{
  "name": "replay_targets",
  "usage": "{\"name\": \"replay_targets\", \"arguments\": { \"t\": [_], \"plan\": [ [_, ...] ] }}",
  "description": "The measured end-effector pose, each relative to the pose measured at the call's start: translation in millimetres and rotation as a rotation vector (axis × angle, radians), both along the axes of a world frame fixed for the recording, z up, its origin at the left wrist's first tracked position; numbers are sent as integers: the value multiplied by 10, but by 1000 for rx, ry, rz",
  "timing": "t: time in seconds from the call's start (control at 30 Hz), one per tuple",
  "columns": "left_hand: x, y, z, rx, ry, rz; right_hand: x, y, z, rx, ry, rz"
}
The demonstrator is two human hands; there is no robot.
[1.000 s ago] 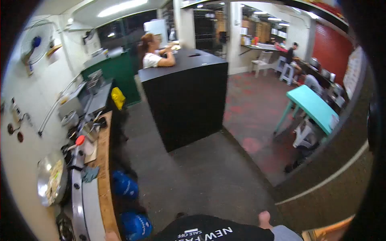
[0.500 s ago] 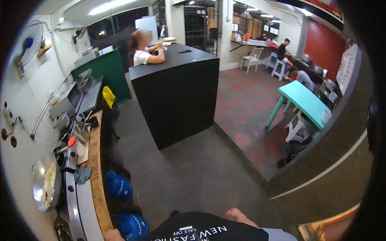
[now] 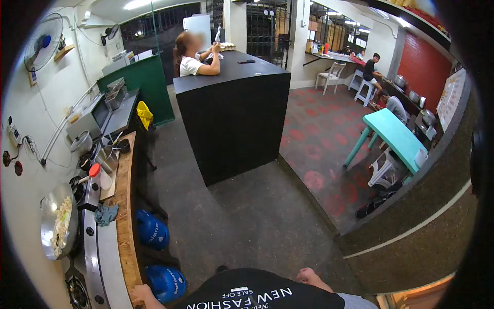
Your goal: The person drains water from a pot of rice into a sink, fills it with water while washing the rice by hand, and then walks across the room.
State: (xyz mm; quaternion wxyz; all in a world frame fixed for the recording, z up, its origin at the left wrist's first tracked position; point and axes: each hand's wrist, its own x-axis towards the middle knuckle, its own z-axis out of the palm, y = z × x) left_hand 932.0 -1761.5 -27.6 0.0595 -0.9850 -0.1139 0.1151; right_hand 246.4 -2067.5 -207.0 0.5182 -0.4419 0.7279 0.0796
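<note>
My left hand (image 3: 142, 294) is on the edge of the wooden counter (image 3: 126, 234), at the bottom left, its fingers curled over the wood. Beside it below the counter stand blue gas tanks (image 3: 170, 284). My right hand (image 3: 309, 275) hangs by my side, loosely closed, with nothing visible in it. On the stove (image 3: 105, 252) at the far left sits a wok (image 3: 47, 234) holding pale sliced food (image 3: 62, 222). A bare burner (image 3: 77, 292) is just below the wok. A grey-green cloth (image 3: 106, 215) lies on the stove top.
A red-lidded container (image 3: 94, 170) and metal pots (image 3: 108, 158) stand farther along the counter. A tall black counter (image 3: 242, 131) rises ahead, a person (image 3: 194, 64) leaning on it. To the right are a turquoise table (image 3: 396, 135), a floor step and two more seated people.
My view has tilted and shifted slightly, so the room appears lower and to the right. The person at the black counter has raised their hands. My left hand shows more fully on the counter edge.
</note>
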Motion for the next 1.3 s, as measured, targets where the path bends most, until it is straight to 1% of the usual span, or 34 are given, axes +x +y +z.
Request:
{"name": "replay_targets", "arguments": {
  "t": [0.03,0.13,0.23,0.33,0.4,0.47,0.53,0.57,0.6,0.67,0.73,0.8,0.83,0.97,1.03,1.1,1.13,1.17,1.2,1.23,1.3],
  "plan": [
    [-33,-35,86,-27,-11,12,144,-3,115,61,-225,-329],
    [-23,-75,137,-69,15,59,487,-171,346,136,-197,-238],
    [41,-1,33,-114,-6,62,593,-207,294,37,-293,-112],
    [53,3,23,-79,-10,72,625,-263,160,38,-71,163],
    [65,1,16,-63,2,64,439,-316,-296,-68,48,471],
    [67,7,0,-42,-14,59,381,-300,-288,-100,110,538],
    [47,-2,-32,-18,-56,57,281,-253,-188,-59,116,365],
    [72,11,-81,-29,-55,45,166,-258,-328,-46,-21,398],
    [112,44,-135,-41,-53,32,-23,-233,-588,-32,-160,430],
    [140,36,-185,-42,-89,11,-51,-220,-480,66,-340,303],
    [57,-27,-129,-17,-159,-5,143,-132,290,239,-415,-15],
    [-13,-109,-21,-16,-170,7,162,-63,70,197,-509,-213],
    [-44,-145,41,-15,-175,13,203,-38,83,175,-554,-312],
    [-108,-186,248,-96,-117,16,398,-88,183,61,-327,-159],
    [-74,-208,277,-123,-103,54,496,-104,216,28,-224,-69],
    [11,-276,213,-125,-112,40,627,-180,376,-21,-192,2],
    [67,-338,186,-120,-135,25,614,-143,454,-47,-172,20],
    [110,-406,149,-122,-180,8,569,-140,348,-69,-152,81],
    [159,-479,101,-115,-224,-14,505,-201,20,-88,-132,137],
    [193,-559,40,-124,-289,-54,424,-160,-187,-104,-112,196],
    [301,-693,-207,-162,-422,-186,422,-103,-10,-79,-130,103]
  ]
}}
